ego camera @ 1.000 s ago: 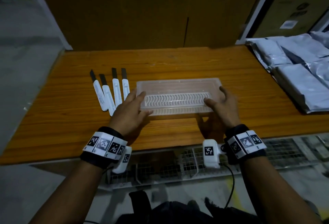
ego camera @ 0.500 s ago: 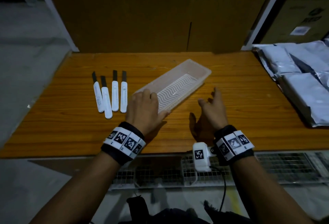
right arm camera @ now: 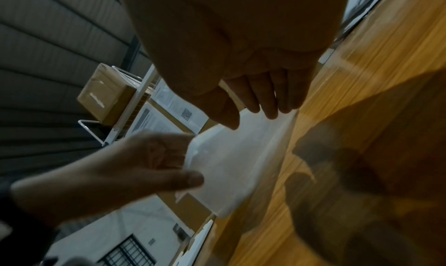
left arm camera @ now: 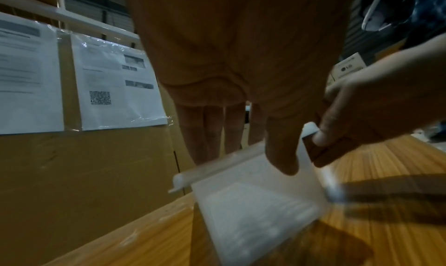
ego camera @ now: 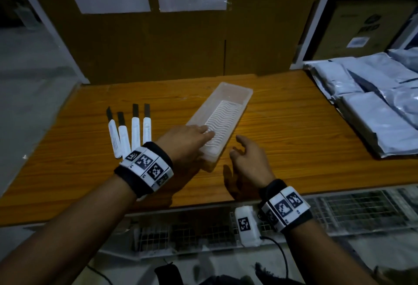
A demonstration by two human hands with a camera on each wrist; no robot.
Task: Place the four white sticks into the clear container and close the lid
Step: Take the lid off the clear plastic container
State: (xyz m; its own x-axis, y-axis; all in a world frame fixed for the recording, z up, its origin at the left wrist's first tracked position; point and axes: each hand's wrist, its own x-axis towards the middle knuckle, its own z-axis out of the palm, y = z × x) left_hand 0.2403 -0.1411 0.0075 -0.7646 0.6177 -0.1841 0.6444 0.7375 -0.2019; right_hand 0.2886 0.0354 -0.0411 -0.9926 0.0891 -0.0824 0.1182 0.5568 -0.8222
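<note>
Change since a second ago: the clear container [ego camera: 222, 119] lay crosswise with a hand at each end; now it lies on a diagonal, near end toward the person and far end toward the back right.
Change in the hands: the right hand has come off the container; the left hand is still on it.
White sticks [ego camera: 130, 132]: four, side by side on the wooden table [ego camera: 294, 131], left of the container and apart from it, dark tips pointing away. They lie where they lay before; none is in the container.
Left hand [ego camera: 185, 142]: rests on the near left part of the container, fingers laid fairly straight over the lid, thumb down at the near end wall; no curled grip shows. The left wrist view shows the thumb [left arm camera: 281, 151] against that wall.
Clear container, contents: the ribbed, wavy lid [ego camera: 220, 124] sits on it. The plastic is cloudy, so I cannot tell what is under the lid.
Right hand [ego camera: 248, 160]: just right of the container's near end, not touching, fingers loosely spread, holding nothing.
Grey plastic bags [ego camera: 373, 101]: piled on the table's far right, well apart from the container.
</note>
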